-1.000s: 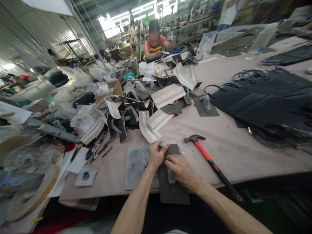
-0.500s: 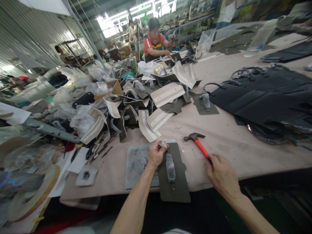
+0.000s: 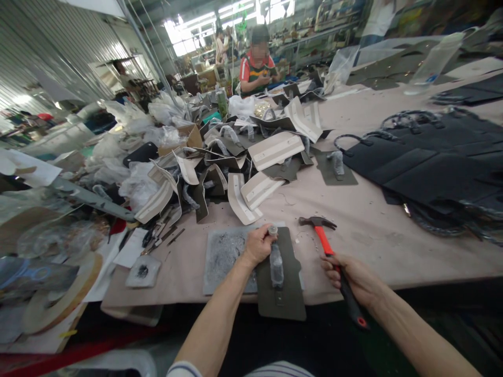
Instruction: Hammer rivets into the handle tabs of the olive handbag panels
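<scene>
My left hand (image 3: pixel 257 245) is closed around a small upright punch tool (image 3: pixel 272 231), its tip set on the top of a dark olive panel (image 3: pixel 285 290). A plastic-wrapped strap (image 3: pixel 276 266) lies along the middle of that panel. The panel rests partly on a scuffed grey metal plate (image 3: pixel 225 257) at the table's near edge. My right hand (image 3: pixel 349 275) is wrapped round the handle of a red-and-black hammer (image 3: pixel 328 250), whose head still lies on the table to the right of the panel.
A heap of cream and olive cut panels (image 3: pixel 251 173) fills the table behind the plate. Black bag pieces with handles (image 3: pixel 428 167) cover the right side. Plastic bags and clutter (image 3: pixel 129 152) crowd the left. A seated person (image 3: pixel 257 65) works at the far end.
My right hand left the olive panel, moved right to the hammer and closed on its handle. My left hand stayed on the punch tool.
</scene>
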A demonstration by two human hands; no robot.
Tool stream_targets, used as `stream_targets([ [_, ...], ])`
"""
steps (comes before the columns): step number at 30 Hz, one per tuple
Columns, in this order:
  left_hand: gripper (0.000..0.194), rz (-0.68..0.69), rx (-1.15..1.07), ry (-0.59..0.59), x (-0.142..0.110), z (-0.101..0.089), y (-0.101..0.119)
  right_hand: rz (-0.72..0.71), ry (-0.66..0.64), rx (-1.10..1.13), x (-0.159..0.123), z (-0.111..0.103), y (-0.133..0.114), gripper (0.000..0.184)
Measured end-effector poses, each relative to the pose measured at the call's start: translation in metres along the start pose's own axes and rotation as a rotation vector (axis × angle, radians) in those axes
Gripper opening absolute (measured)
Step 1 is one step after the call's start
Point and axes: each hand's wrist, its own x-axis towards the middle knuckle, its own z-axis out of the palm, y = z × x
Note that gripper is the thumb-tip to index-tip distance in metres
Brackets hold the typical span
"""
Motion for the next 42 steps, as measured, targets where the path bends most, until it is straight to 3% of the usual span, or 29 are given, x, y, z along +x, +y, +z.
stream_targets([
  [1,0.011,0.015,0.013,-0.021,-0.001,0.0,0.0,0.021,0.005,0.045,-0.005,0.009,-0.004,0.007],
  [3,0.012,0.015,-0.011,-0.01,-0.002,0.0,-0.003,-0.067,0.074,-0.051,-0.019,0.024,-0.012,0.012],
  [5,0.013,-0.004,-0.064,0.027,-0.003,0.002,-0.007,-0.317,0.152,-0.321,-0.035,0.034,-0.021,0.027],
  [8,0.014,-0.018,-0.098,0.042,-0.004,0.004,-0.009,-0.799,0.301,-0.891,-0.052,0.038,-0.032,0.038],
  [10,0.013,-0.015,-0.094,0.052,-0.004,0.004,-0.007,-0.992,0.35,-1.213,-0.055,0.037,-0.036,0.04],
  [13,0.009,-0.027,-0.095,0.068,-0.005,0.004,-0.005,-0.925,0.257,-1.527,-0.055,0.038,-0.039,0.038],
  [16,0.012,-0.035,-0.104,0.062,-0.005,0.004,-0.006,-0.912,0.29,-1.559,-0.06,0.044,-0.044,0.04],
  [20,0.013,-0.008,-0.095,0.05,-0.005,0.004,-0.009,-1.2,0.495,-1.31,-0.068,0.051,-0.044,0.043],
  [22,0.013,-0.009,-0.087,0.05,-0.004,0.004,-0.009,-1.18,0.429,-1.374,-0.064,0.046,-0.038,0.042],
  [26,0.014,-0.025,-0.085,0.047,-0.004,0.004,-0.008,-0.906,0.215,-1.63,-0.053,0.034,-0.034,0.036],
  [31,0.013,-0.033,-0.117,0.042,-0.004,0.004,-0.008,-1.045,0.395,-1.422,-0.056,0.04,-0.038,0.041],
  [36,0.014,-0.058,-0.145,0.056,-0.004,0.004,-0.004,-0.773,0.252,-1.657,-0.047,0.024,-0.031,0.034],
  [42,0.008,-0.085,-0.176,0.078,-0.004,0.007,-0.01,-0.552,0.302,-1.491,-0.014,-0.018,-0.012,0.036],
])
